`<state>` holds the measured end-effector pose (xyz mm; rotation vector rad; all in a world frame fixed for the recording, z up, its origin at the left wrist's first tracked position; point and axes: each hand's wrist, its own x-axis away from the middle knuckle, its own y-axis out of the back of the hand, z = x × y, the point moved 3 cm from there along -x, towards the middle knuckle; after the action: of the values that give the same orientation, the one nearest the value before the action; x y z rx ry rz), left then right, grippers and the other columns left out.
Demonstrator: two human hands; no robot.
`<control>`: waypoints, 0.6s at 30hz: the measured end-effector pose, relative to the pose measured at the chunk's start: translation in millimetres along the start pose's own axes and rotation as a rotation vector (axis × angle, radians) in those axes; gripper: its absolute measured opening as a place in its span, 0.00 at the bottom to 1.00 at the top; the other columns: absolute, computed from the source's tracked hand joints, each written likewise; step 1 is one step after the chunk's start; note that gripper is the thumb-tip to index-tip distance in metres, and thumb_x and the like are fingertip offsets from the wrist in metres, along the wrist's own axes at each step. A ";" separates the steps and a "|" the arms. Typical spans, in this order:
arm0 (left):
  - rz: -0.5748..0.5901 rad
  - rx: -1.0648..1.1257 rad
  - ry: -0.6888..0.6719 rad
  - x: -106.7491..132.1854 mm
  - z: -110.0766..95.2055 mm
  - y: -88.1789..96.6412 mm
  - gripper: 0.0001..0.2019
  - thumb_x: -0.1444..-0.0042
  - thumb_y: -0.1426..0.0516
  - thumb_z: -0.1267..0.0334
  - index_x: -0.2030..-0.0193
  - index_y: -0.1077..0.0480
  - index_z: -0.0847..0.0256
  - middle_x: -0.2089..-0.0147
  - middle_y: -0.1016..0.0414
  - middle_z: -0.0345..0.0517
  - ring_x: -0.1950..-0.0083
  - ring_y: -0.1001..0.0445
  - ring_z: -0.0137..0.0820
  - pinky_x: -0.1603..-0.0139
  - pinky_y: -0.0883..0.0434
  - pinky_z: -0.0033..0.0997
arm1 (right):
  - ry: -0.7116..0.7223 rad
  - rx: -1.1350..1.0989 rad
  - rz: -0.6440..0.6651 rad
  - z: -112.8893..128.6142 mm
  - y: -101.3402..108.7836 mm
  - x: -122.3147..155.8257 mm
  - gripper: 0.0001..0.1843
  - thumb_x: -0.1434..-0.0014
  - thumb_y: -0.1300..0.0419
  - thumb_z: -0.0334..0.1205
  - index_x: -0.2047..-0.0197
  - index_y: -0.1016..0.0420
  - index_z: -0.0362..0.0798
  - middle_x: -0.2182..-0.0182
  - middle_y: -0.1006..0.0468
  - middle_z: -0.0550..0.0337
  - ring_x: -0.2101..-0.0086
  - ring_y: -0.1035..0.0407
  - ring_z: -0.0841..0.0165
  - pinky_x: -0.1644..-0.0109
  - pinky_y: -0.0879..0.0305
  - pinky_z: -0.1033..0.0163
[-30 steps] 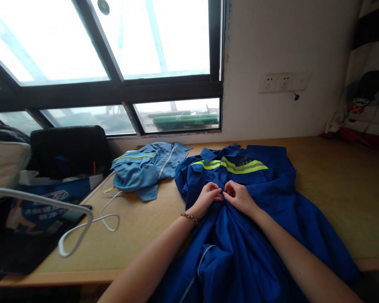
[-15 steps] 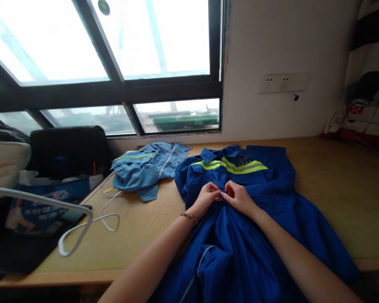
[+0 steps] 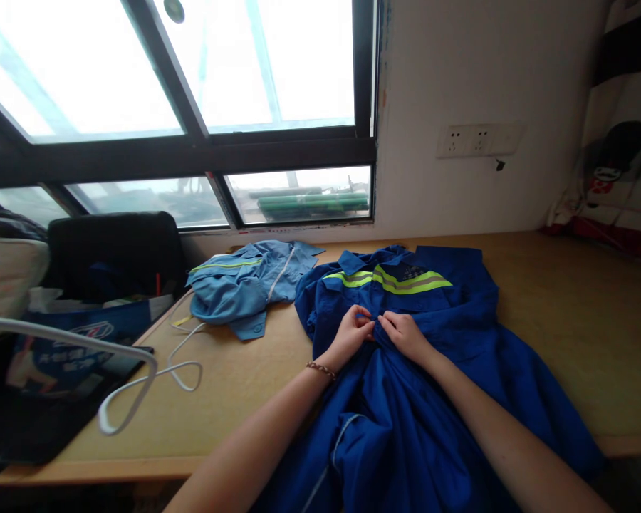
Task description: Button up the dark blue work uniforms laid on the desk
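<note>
A dark blue work jacket (image 3: 449, 370) with a yellow-green reflective band lies spread on the wooden table (image 3: 235, 399), collar towards the wall. My left hand (image 3: 352, 329), with a beaded bracelet on its wrist, pinches the jacket's front opening just below the band. My right hand (image 3: 403, 333) pinches the same opening from the other side, fingertips almost touching the left ones. Both hands are closed on the cloth.
A crumpled light blue shirt (image 3: 246, 285) lies to the left of the jacket. A white plastic hanger (image 3: 184, 374) rests on the table's left part. A black bag (image 3: 115, 253) and a blue printed bag (image 3: 80, 342) stand left of the table. Wall sockets (image 3: 475, 140) sit above.
Both hands stay at the jacket's front opening; the fingers have drawn a little closer together and shifted slightly on the cloth. Nothing else has moved.
</note>
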<state>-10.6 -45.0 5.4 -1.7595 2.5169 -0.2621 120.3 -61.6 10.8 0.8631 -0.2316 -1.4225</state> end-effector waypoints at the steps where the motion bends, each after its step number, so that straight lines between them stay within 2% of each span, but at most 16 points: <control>1: 0.009 0.003 0.002 0.0 -0.4 0.0 0.15 0.58 0.41 0.66 0.66 0.43 0.62 0.81 0.36 0.31 0.80 0.33 0.21 0.76 0.33 0.22 | -0.013 -0.002 -0.003 -1.4 -0.5 -0.5 0.18 0.41 0.55 0.43 0.81 0.44 0.47 0.83 0.37 0.63 0.79 0.41 0.73 0.73 0.52 0.67; 8: 0.056 -0.010 -0.013 1.5 -3.5 0.2 0.18 0.61 0.38 0.63 0.65 0.42 0.63 0.80 0.32 0.33 0.78 0.30 0.24 0.74 0.31 0.24 | -0.116 -0.024 -0.009 -12.8 -3.8 -4.3 0.21 0.43 0.54 0.45 0.84 0.46 0.46 0.86 0.42 0.65 0.81 0.45 0.75 0.76 0.54 0.68; 11: 0.038 0.003 0.004 -2.0 -0.1 2.2 0.18 0.60 0.38 0.63 0.65 0.41 0.63 0.79 0.31 0.35 0.77 0.30 0.25 0.72 0.30 0.25 | -0.143 0.004 -0.040 -9.5 -1.0 -2.8 0.20 0.43 0.54 0.46 0.83 0.43 0.46 0.85 0.40 0.65 0.80 0.44 0.75 0.75 0.53 0.68; 14: 0.001 0.002 0.012 -10.2 6.0 5.1 0.17 0.60 0.38 0.65 0.64 0.41 0.63 0.79 0.32 0.35 0.77 0.30 0.25 0.72 0.30 0.25 | -0.105 0.132 -0.050 3.5 3.4 1.5 0.17 0.43 0.53 0.45 0.79 0.38 0.46 0.82 0.33 0.63 0.78 0.39 0.73 0.73 0.50 0.68; 18: -0.015 -0.103 -0.057 -26.8 10.8 8.5 0.14 0.58 0.41 0.70 0.64 0.39 0.63 0.80 0.32 0.36 0.78 0.30 0.25 0.76 0.33 0.21 | -0.118 0.390 0.045 18.4 3.8 4.9 0.09 0.46 0.48 0.44 0.72 0.33 0.47 0.77 0.28 0.60 0.74 0.34 0.69 0.72 0.50 0.67</control>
<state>-7.6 -18.2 -7.9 -1.7942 2.5209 -0.0835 112.8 -73.5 24.2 1.0831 -0.6298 -1.4100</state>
